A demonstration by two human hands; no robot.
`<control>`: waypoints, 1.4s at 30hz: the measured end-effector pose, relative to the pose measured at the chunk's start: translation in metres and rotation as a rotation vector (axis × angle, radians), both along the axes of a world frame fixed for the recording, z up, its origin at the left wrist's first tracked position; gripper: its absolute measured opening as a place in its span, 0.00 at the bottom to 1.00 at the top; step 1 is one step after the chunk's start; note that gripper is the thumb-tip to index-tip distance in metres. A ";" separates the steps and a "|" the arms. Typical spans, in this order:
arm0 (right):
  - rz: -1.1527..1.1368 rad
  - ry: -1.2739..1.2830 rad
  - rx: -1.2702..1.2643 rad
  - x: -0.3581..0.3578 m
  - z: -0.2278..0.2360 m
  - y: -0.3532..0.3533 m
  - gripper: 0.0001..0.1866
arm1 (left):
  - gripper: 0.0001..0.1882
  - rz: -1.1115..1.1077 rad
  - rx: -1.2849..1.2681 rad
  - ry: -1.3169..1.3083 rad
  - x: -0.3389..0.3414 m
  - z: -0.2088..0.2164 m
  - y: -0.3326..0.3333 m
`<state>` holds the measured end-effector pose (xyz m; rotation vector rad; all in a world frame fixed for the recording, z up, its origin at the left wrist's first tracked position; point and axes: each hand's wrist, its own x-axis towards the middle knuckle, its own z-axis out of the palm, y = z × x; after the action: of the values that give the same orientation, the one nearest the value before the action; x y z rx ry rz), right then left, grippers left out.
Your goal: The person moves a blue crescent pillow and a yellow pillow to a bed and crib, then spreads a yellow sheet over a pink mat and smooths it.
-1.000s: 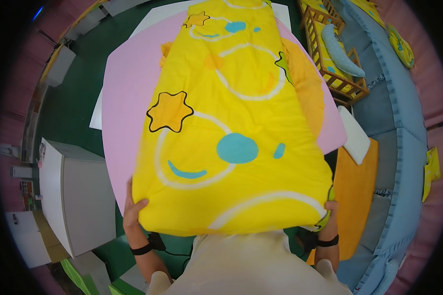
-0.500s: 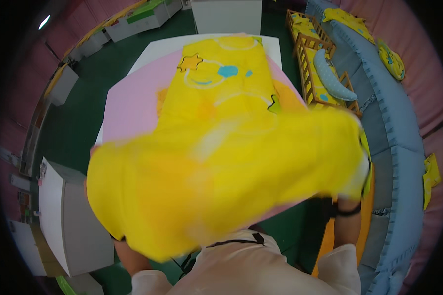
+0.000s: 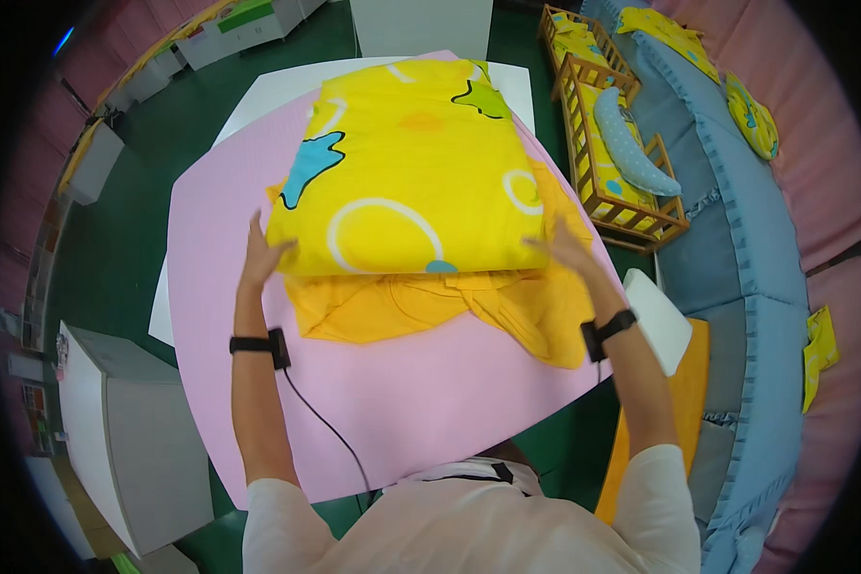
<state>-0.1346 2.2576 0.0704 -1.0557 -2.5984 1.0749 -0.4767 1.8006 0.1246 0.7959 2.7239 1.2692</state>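
A yellow quilt (image 3: pixel 421 172) with white rings and blue and green star shapes lies folded into a thick block in front of me. Under it spreads an orange-yellow cloth (image 3: pixel 373 311), its rumpled near edge sticking out toward me. My left hand (image 3: pixel 265 251) is at the quilt's near left corner, fingers apart, thumb pointing inward. At the near right corner is my right hand (image 3: pixel 566 247), its fingers also spread along the side. Both hands rest against or just beside the quilt, gripping nothing that shows. A black band with a small box circles each wrist.
A pink cover (image 3: pixel 354 411) lies on the white table (image 3: pixel 258 105). Wooden cots (image 3: pixel 603 196) with yellow bedding and a pale blue curved pillow (image 3: pixel 631 143) stand at the right, beside blue padding (image 3: pixel 784 383). A white cabinet (image 3: pixel 153 450) stands at the left.
The near part of the quilt, held up and blurred before, has come down away from me, folded over the rest. My hands, hidden behind it earlier, now show at its corners, spread.
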 end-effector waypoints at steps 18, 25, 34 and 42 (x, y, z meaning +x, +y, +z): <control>-0.100 0.670 -0.564 0.144 0.174 -0.080 0.17 | 0.13 0.318 0.510 0.007 0.211 0.133 -0.068; -0.372 0.514 -0.886 0.217 0.122 -0.131 0.22 | 0.21 0.284 0.205 -0.366 0.289 0.111 -0.111; -0.258 0.928 -0.905 0.044 0.195 0.006 0.19 | 0.21 0.128 0.658 -0.253 0.068 0.182 0.027; -0.049 0.497 0.019 -0.057 -0.011 0.040 0.47 | 0.47 0.011 -0.193 0.254 -0.046 -0.007 0.083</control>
<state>-0.1919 2.2972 0.0596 -0.7258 -2.1713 1.1262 -0.5225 1.8833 0.1173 0.9809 2.9907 0.9441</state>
